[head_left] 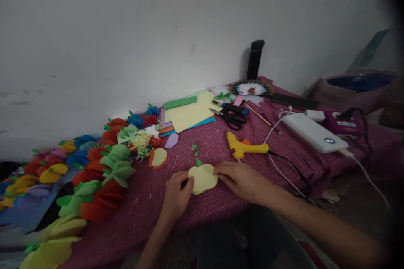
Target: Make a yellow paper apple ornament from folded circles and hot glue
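A pale yellow paper cutout (203, 179) with a lobed, rounded outline is held near the table's front edge. My left hand (179, 191) pinches its left side between thumb and fingers. At its right edge, my right hand (238, 178) grips it with the fingertips. A small green paper leaf (198, 162) shows at the cutout's top; whether it is attached I cannot tell. More green leaf scraps (195, 150) lie just beyond. A yellow glue gun (246, 148) rests on the cloth to the right of my right hand, with its cord trailing right.
Colourful folded-paper fruits (104, 176) crowd the left side. Paper sheets (192, 113), black scissors (232, 118) and a utility knife (232, 108) lie at the back. A white power bank (315, 133) with cables sits right. Cut paper pieces (158, 157) lie left of centre on the checked tablecloth (139, 227).
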A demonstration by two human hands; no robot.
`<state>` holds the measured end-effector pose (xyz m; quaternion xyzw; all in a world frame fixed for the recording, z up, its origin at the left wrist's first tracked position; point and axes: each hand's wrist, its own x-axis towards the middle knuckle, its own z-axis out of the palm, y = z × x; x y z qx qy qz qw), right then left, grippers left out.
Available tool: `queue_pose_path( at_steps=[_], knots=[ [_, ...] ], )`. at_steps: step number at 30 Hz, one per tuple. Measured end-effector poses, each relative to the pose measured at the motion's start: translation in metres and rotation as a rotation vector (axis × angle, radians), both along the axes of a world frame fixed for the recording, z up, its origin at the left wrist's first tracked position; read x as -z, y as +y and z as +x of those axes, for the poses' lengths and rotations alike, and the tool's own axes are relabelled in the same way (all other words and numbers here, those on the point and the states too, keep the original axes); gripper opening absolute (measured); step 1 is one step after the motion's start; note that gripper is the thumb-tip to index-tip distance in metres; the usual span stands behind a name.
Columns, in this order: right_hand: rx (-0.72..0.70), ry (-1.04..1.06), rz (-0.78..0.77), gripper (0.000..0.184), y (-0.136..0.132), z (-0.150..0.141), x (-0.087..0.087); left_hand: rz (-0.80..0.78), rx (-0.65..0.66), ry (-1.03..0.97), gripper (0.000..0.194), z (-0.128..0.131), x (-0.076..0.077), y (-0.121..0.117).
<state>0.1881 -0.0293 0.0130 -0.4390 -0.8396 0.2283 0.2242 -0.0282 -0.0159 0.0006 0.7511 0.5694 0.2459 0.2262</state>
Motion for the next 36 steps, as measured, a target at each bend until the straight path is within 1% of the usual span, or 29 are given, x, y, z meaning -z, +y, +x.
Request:
queue_pose_path(
  at_steps=[3,6,11,18,28,33,36],
  knots=[
    [0.118,0.025,0.015,0.026,0.007,-0.001,0.002,-0.001,0.002,-0.036,0.029,-0.002,0.003,-0.001],
    [0.162,-0.018,0.016,0.027,0.014,-0.005,0.005,-0.016,0.003,-0.047,0.03,-0.003,0.003,-0.001],
    [0.159,-0.108,0.025,0.03,0.019,-0.012,0.004,-0.036,0.002,-0.032,0.031,-0.003,0.002,-0.001],
    [0.154,-0.072,0.042,0.031,0.017,-0.011,0.003,-0.007,-0.004,-0.03,0.03,-0.002,0.005,-0.002],
    [0.121,-0.046,0.02,0.027,0.018,-0.014,0.002,0.004,-0.003,-0.02,0.03,-0.002,0.003,-0.002],
    [0.163,-0.097,0.069,0.028,0.018,-0.013,0.003,0.005,0.0,-0.019,0.03,-0.002,0.005,-0.001],
    [0.153,-0.111,0.07,0.027,0.017,-0.012,0.003,0.005,-0.019,-0.014,0.029,-0.002,0.005,-0.001]
  ],
)
